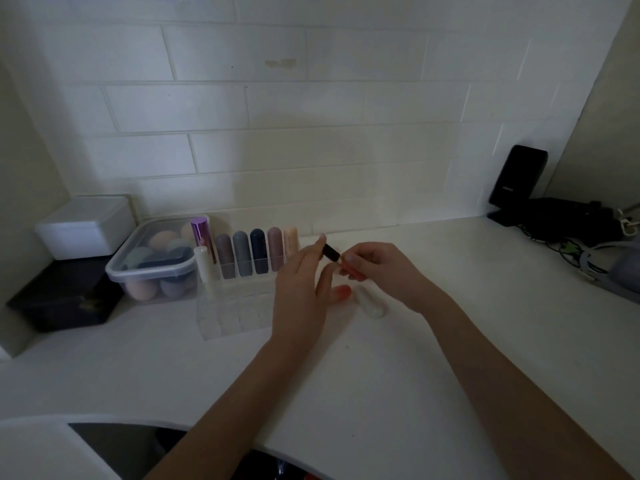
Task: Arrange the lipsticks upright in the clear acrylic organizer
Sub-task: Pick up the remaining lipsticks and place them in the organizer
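A clear acrylic organizer (235,313) stands on the white counter at centre left. Several lipsticks stand upright in its back row: a purple metallic one (201,233), mauve, grey, dark blue (258,251), pink and cream ones; a white one (204,266) stands at its left. Just right of the organizer, my left hand (304,289) pinches the dark cap end (330,252) of a lipstick. My right hand (377,268) grips the orange-red part (353,271) of that same lipstick. A white lipstick (372,304) lies on the counter under my hands.
A clear lidded tub of makeup sponges (152,261) sits left of the organizer, with a white box (85,225) on a black box (65,296) further left. A black device (517,178) and tangled cables (585,237) fill the right back corner. The tiled wall stands behind.
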A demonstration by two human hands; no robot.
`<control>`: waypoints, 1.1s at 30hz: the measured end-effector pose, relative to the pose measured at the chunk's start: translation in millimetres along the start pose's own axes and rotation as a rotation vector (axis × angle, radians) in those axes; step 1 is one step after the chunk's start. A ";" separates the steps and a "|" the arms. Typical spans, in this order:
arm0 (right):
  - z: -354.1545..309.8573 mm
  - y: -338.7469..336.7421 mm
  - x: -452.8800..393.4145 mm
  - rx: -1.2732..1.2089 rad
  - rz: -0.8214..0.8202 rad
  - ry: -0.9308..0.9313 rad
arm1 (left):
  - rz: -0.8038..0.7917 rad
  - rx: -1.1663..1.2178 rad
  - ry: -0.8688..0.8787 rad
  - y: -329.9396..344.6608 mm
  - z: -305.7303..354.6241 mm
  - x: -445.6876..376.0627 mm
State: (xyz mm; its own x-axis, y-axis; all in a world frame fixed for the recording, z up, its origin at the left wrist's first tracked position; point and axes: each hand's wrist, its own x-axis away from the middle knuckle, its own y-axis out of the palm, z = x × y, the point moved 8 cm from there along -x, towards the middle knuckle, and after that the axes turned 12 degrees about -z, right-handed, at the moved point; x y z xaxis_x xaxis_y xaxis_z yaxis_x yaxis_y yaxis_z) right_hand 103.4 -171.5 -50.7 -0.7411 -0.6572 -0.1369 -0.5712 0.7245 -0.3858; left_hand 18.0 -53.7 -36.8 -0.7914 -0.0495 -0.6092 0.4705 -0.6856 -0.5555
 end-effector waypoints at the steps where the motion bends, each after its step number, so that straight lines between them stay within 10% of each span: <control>1: -0.8 1.7 0.2 -0.031 -0.018 0.005 | 0.025 0.065 -0.011 -4.7 -2.1 0.0; 21: -31.4 29.8 2.6 -0.199 -0.211 0.024 | 0.141 0.277 -0.019 -21.7 -9.4 0.7; 27: -72.9 22.8 -4.0 -0.270 0.008 -0.150 | 0.271 -0.049 -0.025 -42.7 -6.1 11.8; 33: -125.3 69.0 -30.8 -0.021 0.055 -0.298 | 0.060 -0.331 0.121 -25.2 14.4 11.4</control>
State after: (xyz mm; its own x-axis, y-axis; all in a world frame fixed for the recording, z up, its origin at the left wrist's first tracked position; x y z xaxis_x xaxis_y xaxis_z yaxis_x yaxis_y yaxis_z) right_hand 42.6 -75.2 41.2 -0.6372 -0.6464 -0.4197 -0.5426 0.7630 -0.3515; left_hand -8.5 -47.5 -21.6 -0.7164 0.0173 -0.6975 0.6311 -0.4103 -0.6584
